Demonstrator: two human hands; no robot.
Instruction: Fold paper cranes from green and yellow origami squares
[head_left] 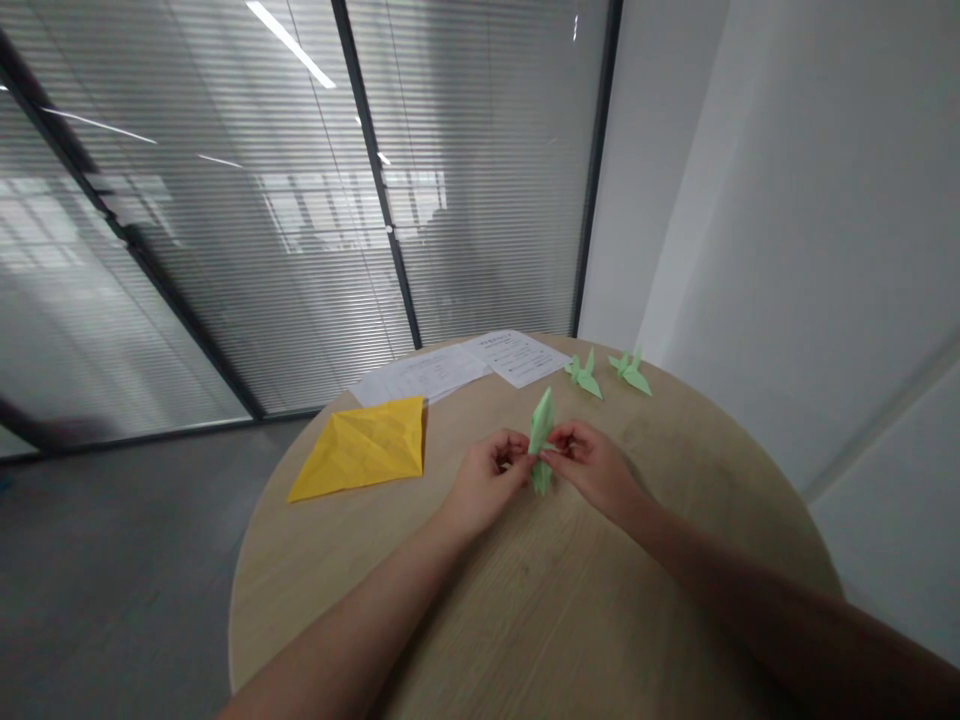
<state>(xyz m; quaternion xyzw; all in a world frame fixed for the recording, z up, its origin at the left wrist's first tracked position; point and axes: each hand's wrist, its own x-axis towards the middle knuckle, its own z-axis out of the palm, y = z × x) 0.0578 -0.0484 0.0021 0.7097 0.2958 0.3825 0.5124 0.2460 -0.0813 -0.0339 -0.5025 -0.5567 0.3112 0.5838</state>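
Just below and right of the frame's centre, your left hand (484, 482) and right hand (596, 467) both pinch the green paper (541, 424) over the desk (536, 620). Uneven pulling could tear it; squeezing too hard could crease it in the wrong place.

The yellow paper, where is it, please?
In the head view, the yellow paper lies on the table, left of the left hand, in front of the white sheets.
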